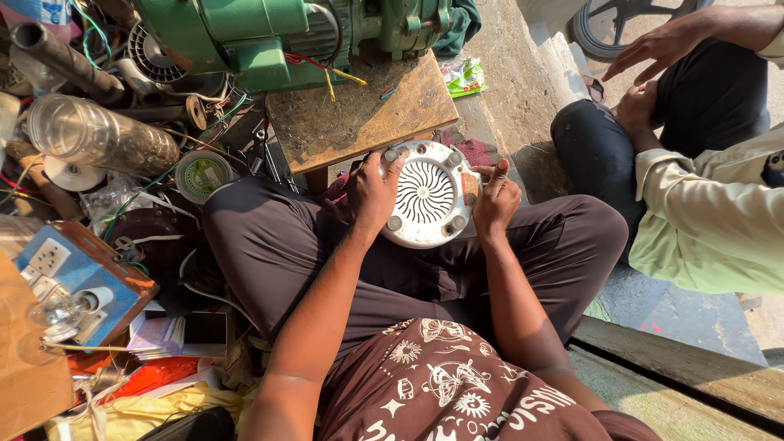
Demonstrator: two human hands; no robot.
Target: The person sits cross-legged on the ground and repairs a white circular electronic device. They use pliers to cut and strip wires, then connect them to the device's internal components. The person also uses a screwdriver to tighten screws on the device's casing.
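I hold a round white appliance base (pixel 425 196) upside down over my lap; it has a swirl-pattern vent in the middle and several grey rubber feet. My left hand (pixel 371 194) grips its left rim, fingers curled over the top edge. My right hand (pixel 495 200) grips its right rim, thumb up beside the edge. The base rests against the front edge of a worn wooden board (pixel 359 114).
A green motor (pixel 269 37) sits at the board's far end with loose coloured wires. To my left lie a clear plastic jar (pixel 98 135), a tape roll (pixel 202 175) and a blue socket board with a bulb (pixel 69 282). Another person (pixel 702 188) sits at the right.
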